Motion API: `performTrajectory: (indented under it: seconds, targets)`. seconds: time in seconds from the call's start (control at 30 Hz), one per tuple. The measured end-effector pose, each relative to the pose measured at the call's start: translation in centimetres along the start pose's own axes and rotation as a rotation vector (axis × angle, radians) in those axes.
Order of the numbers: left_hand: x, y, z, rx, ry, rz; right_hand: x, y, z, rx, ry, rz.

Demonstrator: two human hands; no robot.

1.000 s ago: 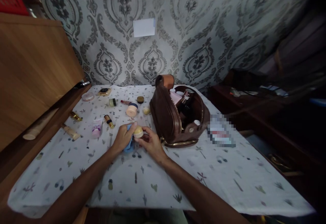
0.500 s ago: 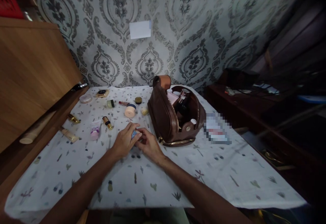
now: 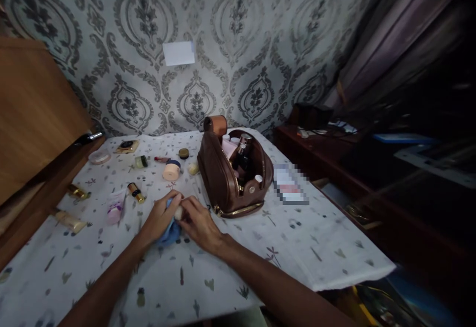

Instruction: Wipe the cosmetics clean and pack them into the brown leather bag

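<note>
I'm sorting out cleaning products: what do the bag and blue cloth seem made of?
Bag: probably leather or imitation leather, smooth with a soft sheen on its brown sides. Its zip looks like gold-toned metal, judging by the glint. Blue cloth: soft, matt fabric, by its loose folds; the fibre can't be told.

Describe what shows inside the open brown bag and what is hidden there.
Inside the brown bag show a pink item, a shiny cap, something dark below it and, nearest the camera, a white cap. Its walls and contents cover the bottom.
</note>
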State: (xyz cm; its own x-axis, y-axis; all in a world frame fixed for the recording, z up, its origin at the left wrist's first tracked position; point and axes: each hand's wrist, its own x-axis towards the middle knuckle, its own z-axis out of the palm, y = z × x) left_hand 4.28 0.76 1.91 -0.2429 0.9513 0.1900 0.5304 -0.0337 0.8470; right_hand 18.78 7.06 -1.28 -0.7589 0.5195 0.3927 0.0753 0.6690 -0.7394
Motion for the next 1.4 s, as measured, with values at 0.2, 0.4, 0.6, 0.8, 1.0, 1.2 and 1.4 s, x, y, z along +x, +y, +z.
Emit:
performTrajectory:
  seconds: [0.2, 0.4, 0.6, 0.8, 1.0, 1.2, 1.4]
  targets:
    - [0.3, -0.6, 0.3, -0.112, -0.007, -0.057, 0.4, 0.2, -0.1, 0.088, 0.133, 0.035]
    - [0.4, -0.9, 0.4, 0.057, 0.112, -0.013, 0.5, 0.1, 0.0, 0.017, 0.122, 0.076]
    - [0.5, -0.7, 0.5, 0.143, 0.148, 0.014, 0.9, 0.5, -0.2, 0.023, 0.072, 0.112]
    - [0.4, -1.4, 0.2, 0.419, 0.147, 0.053, 1.0, 1.1, -0.4, 0.067, 0.123, 0.185]
    - [0.4, -0.8, -2.6, 1.010, 0.155, -0.148, 1.3, 1.6, -0.6, 0.066, 0.156, 0.205]
    - [0.6, -1.8, -5.3, 1.181, 0.170, -0.422, 1.7, 2.2, -0.6, 0.045, 0.139, 0.150]
    - [0.4, -1.7, -5.5, 1.171, 0.105, -0.435, 1.6, 3.2, -0.1, -0.032, 0.101, 0.058]
